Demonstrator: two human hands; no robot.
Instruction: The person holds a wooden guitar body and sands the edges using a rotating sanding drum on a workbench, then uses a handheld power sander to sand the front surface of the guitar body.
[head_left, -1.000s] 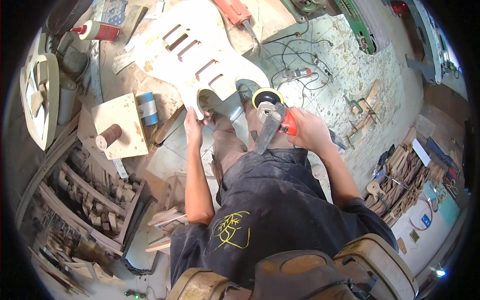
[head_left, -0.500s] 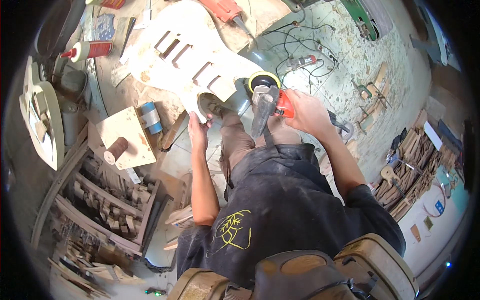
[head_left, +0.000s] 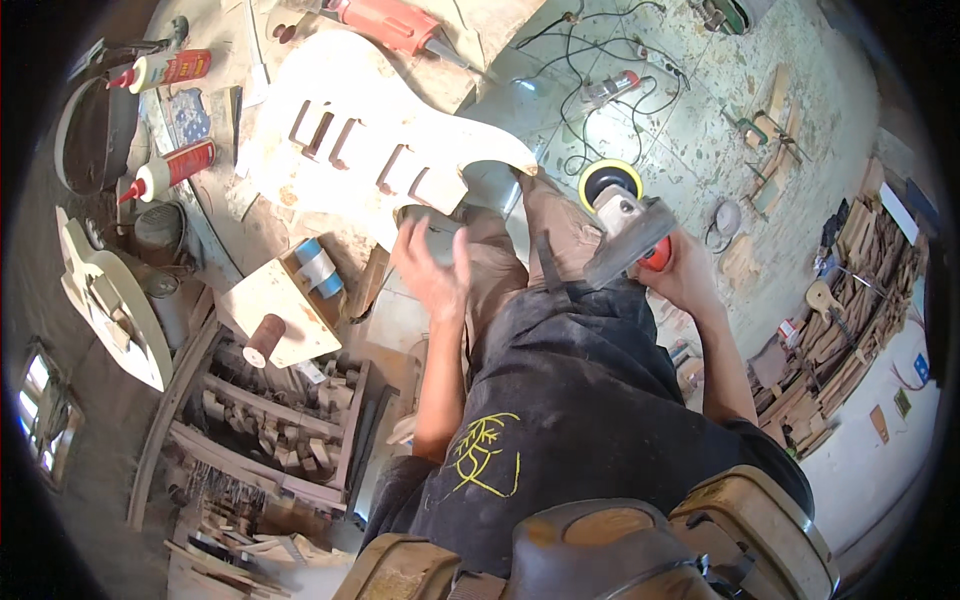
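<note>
A pale wooden electric guitar body [head_left: 350,90] with several slots cut in it lies on the bench in front of me. My left hand [head_left: 437,268] is raised beside its near horn with the fingers spread, holding nothing. To the right, my right hand [head_left: 688,278] grips the red body of an angle sander [head_left: 622,212]. The round, yellow-edged pad [head_left: 610,183] points away from me, apart from the guitar body's far horn. Part of the sander's grip is hidden by the hand and a grey piece across the tool.
A red power tool [head_left: 390,22] lies at the bench's far side. Glue bottles [head_left: 175,168] stand left, near a board with a dowel [head_left: 265,340] and a blue-wrapped roll [head_left: 318,265]. Cables [head_left: 570,85] and another tool [head_left: 610,88] lie on the floor. Wood offcuts [head_left: 275,425] fill a rack.
My right hand has moved the sander rightward, away from the guitar body. My left hand has let go of the near horn and opened. The whole view has shifted slightly.
</note>
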